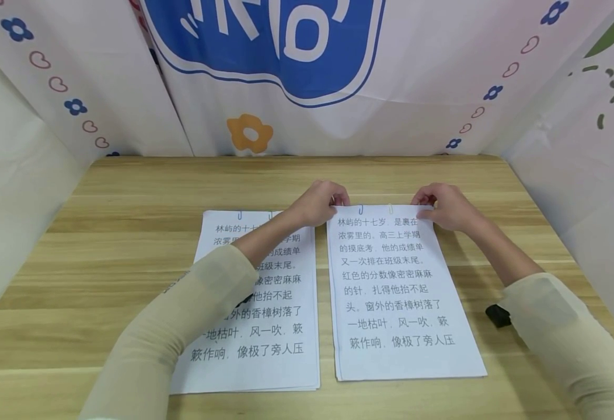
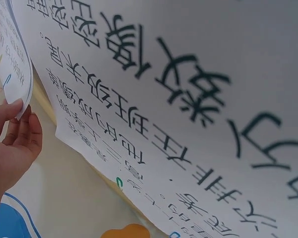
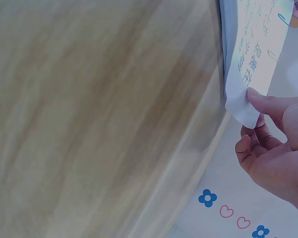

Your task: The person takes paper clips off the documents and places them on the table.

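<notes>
Two stacks of white paper with printed Chinese text lie side by side. My left hand (image 1: 321, 204) pinches the top left corner of the right paper stack (image 1: 396, 361), thumb over the sheet in the left wrist view. At the same stack's top right corner, my right hand (image 1: 446, 205) pinches the paper between thumb and fingers; the right wrist view shows that corner bent. A blue paper clip (image 1: 360, 209) and a yellow paper clip (image 1: 390, 209) sit on its top edge. My left forearm crosses over the left paper stack (image 1: 286, 376), hiding part of its text.
On the left stack's top edge are a blue paper clip (image 1: 240, 215) and a green paper clip (image 2: 119, 182). The wooden table (image 1: 144, 186) meets a printed white backdrop (image 1: 401, 128) behind. A black object (image 1: 498, 315) shows beside the right sleeve.
</notes>
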`<state>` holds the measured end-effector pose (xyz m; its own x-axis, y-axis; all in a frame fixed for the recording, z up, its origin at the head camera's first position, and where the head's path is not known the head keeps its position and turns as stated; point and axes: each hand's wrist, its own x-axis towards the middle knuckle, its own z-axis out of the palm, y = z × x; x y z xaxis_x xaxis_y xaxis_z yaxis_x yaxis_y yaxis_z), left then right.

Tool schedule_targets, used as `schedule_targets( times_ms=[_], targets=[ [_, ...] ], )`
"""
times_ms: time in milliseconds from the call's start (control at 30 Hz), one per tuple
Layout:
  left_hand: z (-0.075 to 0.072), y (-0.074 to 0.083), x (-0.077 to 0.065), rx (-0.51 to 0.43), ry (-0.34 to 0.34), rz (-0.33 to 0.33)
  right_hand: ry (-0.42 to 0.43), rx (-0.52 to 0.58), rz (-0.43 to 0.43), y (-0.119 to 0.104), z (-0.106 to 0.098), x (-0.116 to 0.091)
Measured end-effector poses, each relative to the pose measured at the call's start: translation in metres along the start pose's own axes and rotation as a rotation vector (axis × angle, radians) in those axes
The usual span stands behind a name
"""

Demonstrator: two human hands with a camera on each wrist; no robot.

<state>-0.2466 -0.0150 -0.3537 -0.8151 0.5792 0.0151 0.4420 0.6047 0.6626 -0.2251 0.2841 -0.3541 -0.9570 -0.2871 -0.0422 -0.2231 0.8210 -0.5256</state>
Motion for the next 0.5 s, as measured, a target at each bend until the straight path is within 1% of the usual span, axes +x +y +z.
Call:
schedule_targets(
  times_ms=[267, 500],
  targets=[
    [-0.0006, -0.0005, -0.0003, -0.005, 0.000, -0.003, -0.005, -0.001, 0.005, 0.0010, -0.0005, 0.0005],
    [-0.0003, -0.0007, -0.0006, -0.008, 0.002, 0.000, 0.020, -0.005, -0.001, -0.0003, -0.0005, -0.0012]
  ],
)
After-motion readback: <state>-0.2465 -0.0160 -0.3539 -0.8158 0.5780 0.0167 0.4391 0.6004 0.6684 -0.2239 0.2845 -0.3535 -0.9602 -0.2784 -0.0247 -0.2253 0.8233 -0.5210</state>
